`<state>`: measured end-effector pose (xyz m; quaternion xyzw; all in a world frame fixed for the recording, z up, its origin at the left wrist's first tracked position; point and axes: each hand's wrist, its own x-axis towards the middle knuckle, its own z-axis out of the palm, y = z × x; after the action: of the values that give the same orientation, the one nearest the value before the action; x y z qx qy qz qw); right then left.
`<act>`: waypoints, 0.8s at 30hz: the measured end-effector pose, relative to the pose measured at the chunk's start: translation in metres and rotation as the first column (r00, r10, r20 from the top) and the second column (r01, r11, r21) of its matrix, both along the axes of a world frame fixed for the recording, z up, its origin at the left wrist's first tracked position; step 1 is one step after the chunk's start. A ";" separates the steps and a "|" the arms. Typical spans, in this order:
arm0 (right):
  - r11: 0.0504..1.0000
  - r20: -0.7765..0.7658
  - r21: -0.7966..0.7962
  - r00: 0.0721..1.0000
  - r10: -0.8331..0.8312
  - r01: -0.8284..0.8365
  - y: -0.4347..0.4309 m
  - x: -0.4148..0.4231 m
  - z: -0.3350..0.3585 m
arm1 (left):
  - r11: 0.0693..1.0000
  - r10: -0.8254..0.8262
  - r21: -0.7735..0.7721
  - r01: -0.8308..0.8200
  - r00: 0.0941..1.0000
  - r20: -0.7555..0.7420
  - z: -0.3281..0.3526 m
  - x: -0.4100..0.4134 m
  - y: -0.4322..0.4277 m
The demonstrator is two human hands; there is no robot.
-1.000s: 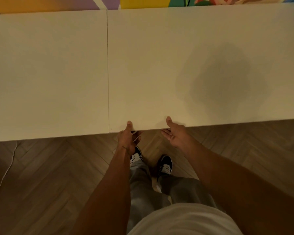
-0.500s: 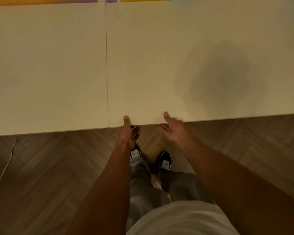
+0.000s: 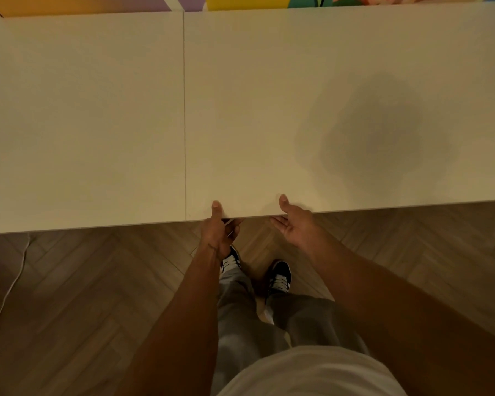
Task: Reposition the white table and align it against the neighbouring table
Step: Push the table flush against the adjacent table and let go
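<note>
Head view: final alignment step. Left hand point(image 3: 218, 228) and right hand point(image 3: 293, 221), each grip closed on near edge of white table point(image 3: 340, 81), thumbs on top, fingers mostly hidden beneath. Thin seam against neighbouring table point(image 3: 83, 110); near edges slightly offset. Next, likely: small nudge flush. Table legs and far ends out of sight.

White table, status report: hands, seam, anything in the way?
Left hand and right hand grip white table front edge. Seam tight against neighbouring table. Nothing blocking.
</note>
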<state>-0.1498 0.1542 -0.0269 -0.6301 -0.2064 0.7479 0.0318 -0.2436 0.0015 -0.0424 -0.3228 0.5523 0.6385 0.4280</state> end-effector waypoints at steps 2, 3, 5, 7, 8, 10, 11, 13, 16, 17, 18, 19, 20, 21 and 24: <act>1.000 -0.005 0.012 1.000 0.008 -0.008 -0.001 0.001 -0.001 | 1.000 0.005 0.005 -0.005 1.000 -0.014 0.002 0.002 0.000; 1.000 -0.005 0.017 1.000 0.007 -0.007 -0.002 0.002 -0.002 | 1.000 0.009 0.000 -0.009 1.000 -0.019 0.002 0.002 0.000; 1.000 -0.013 0.019 1.000 0.017 -0.017 -0.002 0.004 -0.001 | 1.000 0.006 -0.004 -0.006 1.000 -0.014 0.002 0.004 -0.001; 0.999 -0.014 0.025 1.000 0.022 -0.021 -0.001 0.003 0.003 | 1.000 0.000 0.006 0.000 1.000 -0.012 0.004 0.003 -0.001; 1.000 -0.012 0.026 1.000 0.018 -0.018 -0.001 0.003 0.003 | 1.000 -0.005 0.008 0.005 1.000 -0.008 0.004 0.002 0.000; 1.000 -0.012 0.020 1.000 0.014 -0.014 -0.002 0.002 0.003 | 1.000 -0.009 0.013 0.009 1.000 0.011 0.003 0.001 -0.002; 1.000 -0.010 0.016 1.000 0.023 -0.022 -0.002 0.002 0.004 | 1.000 -0.016 0.016 0.016 1.000 0.020 0.004 0.001 -0.003; 0.997 -0.001 0.012 0.997 0.078 -0.078 -0.004 0.002 0.005 | 0.999 -0.038 0.015 0.038 0.999 0.024 0.007 0.000 -0.003; 0.992 0.015 0.002 0.992 0.124 -0.124 -0.006 -0.001 0.004 | 0.998 -0.062 -0.013 0.062 0.998 0.020 0.012 -0.002 -0.002; 0.993 0.023 0.004 0.993 0.116 -0.116 -0.006 -0.002 0.004 | 0.998 -0.064 -0.024 0.064 0.998 0.018 0.012 -0.002 -0.002; 0.995 0.026 0.005 0.994 0.102 -0.102 -0.005 -0.004 0.003 | 0.997 -0.066 -0.036 0.067 0.998 0.015 0.013 -0.003 -0.001; 0.996 0.026 0.004 0.996 0.087 -0.087 -0.005 -0.005 0.002 | 0.997 -0.065 -0.043 0.065 0.998 0.009 0.012 -0.003 0.000; 0.997 0.022 0.002 0.997 0.074 -0.074 -0.005 -0.006 0.002 | 0.997 -0.063 -0.051 0.063 0.998 -0.001 0.012 -0.003 0.001; 0.998 0.015 -0.003 0.998 0.066 -0.066 -0.006 -0.006 0.001 | 0.997 -0.058 -0.060 0.057 0.998 -0.010 0.011 -0.003 0.002; 0.997 -0.020 -0.022 0.997 0.076 -0.077 -0.007 -0.002 0.001 | 0.995 -0.062 -0.081 0.059 0.998 -0.024 0.010 -0.001 0.004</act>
<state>-0.1520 0.1471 -0.0264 -0.6148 -0.2218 0.7569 -0.0020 -0.2450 0.0057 -0.0320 -0.3144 0.5928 0.6067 0.4264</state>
